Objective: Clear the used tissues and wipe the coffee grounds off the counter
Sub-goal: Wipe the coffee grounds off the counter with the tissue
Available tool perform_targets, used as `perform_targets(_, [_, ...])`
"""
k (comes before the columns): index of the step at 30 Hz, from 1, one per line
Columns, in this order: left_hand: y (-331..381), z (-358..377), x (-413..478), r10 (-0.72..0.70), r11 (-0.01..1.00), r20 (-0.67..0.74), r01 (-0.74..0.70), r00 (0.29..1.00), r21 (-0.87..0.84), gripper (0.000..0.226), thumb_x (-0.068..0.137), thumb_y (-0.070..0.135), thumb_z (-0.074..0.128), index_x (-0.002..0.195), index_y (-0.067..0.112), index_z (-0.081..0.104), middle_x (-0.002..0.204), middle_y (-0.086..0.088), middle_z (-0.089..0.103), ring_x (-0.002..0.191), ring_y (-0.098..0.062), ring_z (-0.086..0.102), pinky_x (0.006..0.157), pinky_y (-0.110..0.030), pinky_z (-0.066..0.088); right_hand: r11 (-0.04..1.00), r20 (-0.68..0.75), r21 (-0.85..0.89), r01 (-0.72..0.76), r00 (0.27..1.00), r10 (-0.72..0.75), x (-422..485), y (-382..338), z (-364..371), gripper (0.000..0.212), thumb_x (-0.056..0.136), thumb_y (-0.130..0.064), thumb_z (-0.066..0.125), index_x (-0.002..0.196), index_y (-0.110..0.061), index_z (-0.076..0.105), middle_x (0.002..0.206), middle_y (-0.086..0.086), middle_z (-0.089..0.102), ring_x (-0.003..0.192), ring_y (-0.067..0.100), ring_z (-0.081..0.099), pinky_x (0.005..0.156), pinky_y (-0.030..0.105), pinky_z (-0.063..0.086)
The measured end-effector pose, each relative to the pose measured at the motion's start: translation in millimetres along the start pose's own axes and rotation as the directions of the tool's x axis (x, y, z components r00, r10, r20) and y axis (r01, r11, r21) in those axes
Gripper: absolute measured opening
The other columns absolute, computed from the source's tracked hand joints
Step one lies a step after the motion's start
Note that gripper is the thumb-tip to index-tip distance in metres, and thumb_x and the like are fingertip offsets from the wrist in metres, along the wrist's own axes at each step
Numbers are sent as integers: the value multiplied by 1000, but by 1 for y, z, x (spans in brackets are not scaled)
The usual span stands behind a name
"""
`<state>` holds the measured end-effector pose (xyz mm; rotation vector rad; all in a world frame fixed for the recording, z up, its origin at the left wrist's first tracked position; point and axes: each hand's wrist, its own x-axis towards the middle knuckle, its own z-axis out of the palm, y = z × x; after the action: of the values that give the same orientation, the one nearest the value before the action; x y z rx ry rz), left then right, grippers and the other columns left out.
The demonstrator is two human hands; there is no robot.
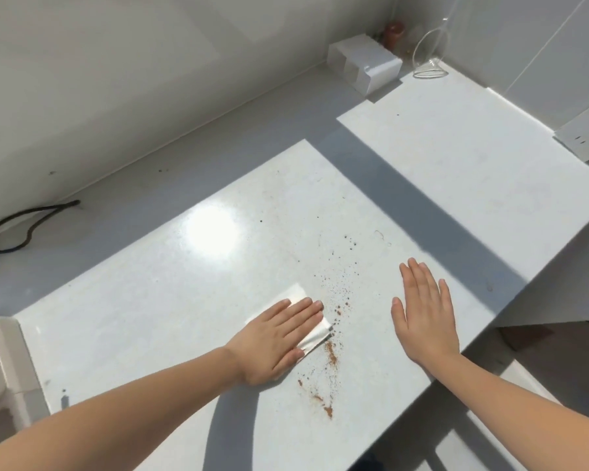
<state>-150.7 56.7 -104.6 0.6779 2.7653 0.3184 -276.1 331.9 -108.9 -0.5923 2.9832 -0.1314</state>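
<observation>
— White desk (143, 300), sunlit. What's nearest?
— Left hand (272, 341), lower centre, spread flat with its palm pressing a folded tissue (315, 331) onto the desk.
— And the grounds?
— Brown grounds (330, 351) lie just right of the tissue, touching its edge, scattered from the lower centre upward.
— Right hand?
— Right hand (422, 311), beyond the grounds, lies flat and open, holding nothing.
— Farther back?
— White box (364, 64) in the upper right corner; black cable (24, 226) at the left.

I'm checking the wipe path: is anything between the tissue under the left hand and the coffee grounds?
Nothing visible: the tissue under the left hand already borders the grounds on bare counter.
</observation>
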Motion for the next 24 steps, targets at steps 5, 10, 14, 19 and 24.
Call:
perform_targets(5, [-47,-14,-17,-255,967,-66,254,965,-17,60,98,46,6,150,21,-10,159,5,-14,146,-12,-13,118,-31,-11,1000,5,-1,-6,1000,6,1,-1,-2,63,93,-38,17,150,-12,22,160,4,18,148,18,10,120,45,9])
perform_targets(10, [-101,-25,-52,-593,804,-99,581,799,-123,65,91,52,0,149,22,-10,158,6,-18,143,-6,-21,118,-29,-11,1000,16,3,-9,1000,9,0,0,-2,64,93,-40,15,151,-12,21,160,4,16,148,18,8,120,45,8])
perform_targets(14, [-96,-21,-34,-774,632,-180,756,607,-171,66,93,43,4,151,13,-1,161,-1,-5,146,-10,-12,120,-35,-4,1000,18,8,-19,1000,18,1,0,-2,64,93,-39,15,151,-13,20,160,3,15,148,17,8,120,45,8])
perform_targets(19, [-70,-28,6,-713,701,-157,696,683,-154,63,94,40,6,151,14,-6,160,-2,-12,146,-14,-16,119,-35,-8,1000,25,9,-20,1000,19,-1,-1,-3,64,93,-38,16,151,-12,20,160,3,16,148,17,8,120,45,8])
perform_targets(24, [-12,-6,2,-110,993,-17,110,994,30,60,99,43,11,151,18,-6,160,1,-8,148,-15,-9,118,-35,-7,1000,32,6,-19,999,19,-1,-2,-5,65,93,-40,14,151,-13,19,161,3,14,148,16,7,121,44,6])
